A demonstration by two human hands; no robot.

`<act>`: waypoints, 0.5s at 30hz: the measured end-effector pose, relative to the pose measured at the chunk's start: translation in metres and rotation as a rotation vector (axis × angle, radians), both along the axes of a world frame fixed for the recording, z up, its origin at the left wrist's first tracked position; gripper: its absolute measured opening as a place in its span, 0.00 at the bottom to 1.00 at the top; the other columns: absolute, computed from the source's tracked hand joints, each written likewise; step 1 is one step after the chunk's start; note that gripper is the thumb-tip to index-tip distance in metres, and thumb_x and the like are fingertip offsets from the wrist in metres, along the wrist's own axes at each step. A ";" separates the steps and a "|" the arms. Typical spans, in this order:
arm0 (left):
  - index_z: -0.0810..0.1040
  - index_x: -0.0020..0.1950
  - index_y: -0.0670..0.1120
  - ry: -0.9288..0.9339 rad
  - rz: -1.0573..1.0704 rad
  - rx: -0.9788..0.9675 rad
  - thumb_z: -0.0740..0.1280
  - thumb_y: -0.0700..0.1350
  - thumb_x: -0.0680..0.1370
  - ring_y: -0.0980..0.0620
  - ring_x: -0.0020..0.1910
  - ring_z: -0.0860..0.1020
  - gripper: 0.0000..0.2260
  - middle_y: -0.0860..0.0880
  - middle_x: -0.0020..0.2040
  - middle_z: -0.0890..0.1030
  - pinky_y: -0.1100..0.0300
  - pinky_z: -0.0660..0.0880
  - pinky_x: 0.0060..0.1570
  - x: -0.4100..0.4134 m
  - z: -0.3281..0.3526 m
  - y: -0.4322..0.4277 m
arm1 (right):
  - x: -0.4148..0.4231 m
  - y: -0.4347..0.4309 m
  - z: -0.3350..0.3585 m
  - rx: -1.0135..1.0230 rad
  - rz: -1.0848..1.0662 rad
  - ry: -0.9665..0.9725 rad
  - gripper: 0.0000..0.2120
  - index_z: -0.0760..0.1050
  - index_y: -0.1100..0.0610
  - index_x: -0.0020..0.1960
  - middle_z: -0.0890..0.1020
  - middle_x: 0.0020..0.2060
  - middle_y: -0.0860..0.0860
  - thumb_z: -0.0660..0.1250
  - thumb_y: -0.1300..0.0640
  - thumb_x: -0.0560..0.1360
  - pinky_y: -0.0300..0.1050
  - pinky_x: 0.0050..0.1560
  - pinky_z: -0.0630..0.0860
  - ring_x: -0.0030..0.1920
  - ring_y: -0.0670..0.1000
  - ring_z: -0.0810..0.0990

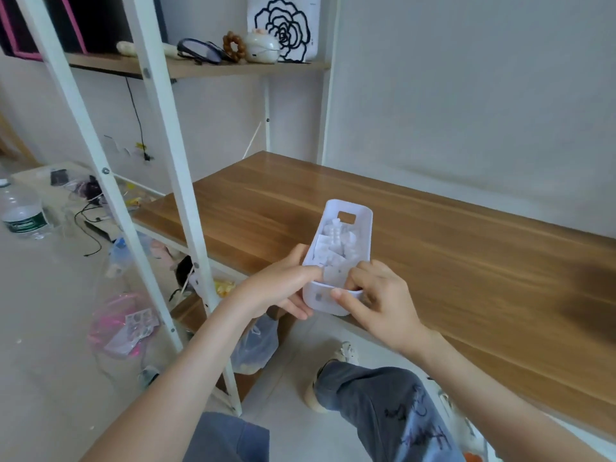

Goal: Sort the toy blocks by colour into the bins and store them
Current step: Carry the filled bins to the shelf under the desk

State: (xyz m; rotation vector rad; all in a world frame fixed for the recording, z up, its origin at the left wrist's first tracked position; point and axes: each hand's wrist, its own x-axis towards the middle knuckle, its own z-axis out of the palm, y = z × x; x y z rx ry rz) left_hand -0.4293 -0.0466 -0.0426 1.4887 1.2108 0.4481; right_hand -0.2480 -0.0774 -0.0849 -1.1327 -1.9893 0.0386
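At the bottom of the frame are the person's knees in grey-blue jeans, with one pale shoe on the tiled floor just above them. Both forearms rise from the lower corners and meet at the centre of the frame.

There the left hand and right hand hold the near end of a white bin, one on each side. The left hand grips the bin's left wall, with its thumb lying along the rim and its fingers curled beneath. The right hand grips the near right corner, with its thumb pressed across the front wall and its fingers curled over the rim into the bin. The bin lies lengthwise between the hands, at the near edge of the wooden table, and points toward the upper right. I cannot tell whether it rests on the table or is slightly lifted. It is heaped with white blocks, and its far wall has a rectangular cut-out.

Left of centre, a clear plastic bag hangs below the table edge, beside a white shelf post. A water bottle stands at the far left. On the shelf along the top of the frame are a wooden bead bracelet and a white bag with a black flower print.
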 end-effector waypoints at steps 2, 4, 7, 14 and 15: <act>0.67 0.62 0.55 -0.011 -0.003 -0.014 0.59 0.46 0.77 0.42 0.42 0.84 0.13 0.42 0.47 0.81 0.51 0.81 0.49 0.009 0.006 0.007 | 0.011 -0.005 0.009 -0.093 0.051 0.077 0.16 0.69 0.51 0.35 0.71 0.31 0.43 0.58 0.43 0.76 0.38 0.38 0.66 0.36 0.43 0.69; 0.69 0.61 0.54 -0.025 -0.004 -0.040 0.57 0.44 0.77 0.42 0.40 0.82 0.13 0.42 0.44 0.81 0.50 0.80 0.51 0.022 0.009 0.013 | 0.024 -0.010 0.019 -0.163 0.068 0.176 0.12 0.72 0.50 0.41 0.74 0.36 0.43 0.57 0.46 0.77 0.39 0.40 0.68 0.38 0.45 0.72; 0.71 0.62 0.51 -0.081 -0.046 -0.059 0.58 0.43 0.77 0.45 0.39 0.80 0.14 0.42 0.45 0.81 0.50 0.79 0.50 0.041 0.013 0.022 | 0.049 -0.011 0.031 -0.168 -0.098 0.259 0.08 0.71 0.49 0.53 0.76 0.46 0.41 0.57 0.49 0.77 0.36 0.41 0.69 0.42 0.44 0.74; 0.74 0.63 0.42 -0.216 -0.049 -0.239 0.66 0.46 0.63 0.41 0.55 0.80 0.28 0.39 0.57 0.80 0.51 0.80 0.46 0.047 -0.001 0.036 | 0.102 -0.006 0.039 -0.253 -0.614 0.290 0.21 0.65 0.56 0.66 0.67 0.58 0.47 0.63 0.55 0.74 0.48 0.60 0.67 0.60 0.50 0.65; 0.75 0.62 0.42 -0.222 -0.048 -0.245 0.66 0.46 0.63 0.42 0.54 0.80 0.27 0.39 0.57 0.81 0.52 0.80 0.45 0.045 -0.003 0.035 | 0.106 -0.005 0.039 -0.299 -0.650 0.275 0.19 0.67 0.55 0.65 0.68 0.58 0.48 0.62 0.55 0.75 0.50 0.62 0.65 0.61 0.51 0.65</act>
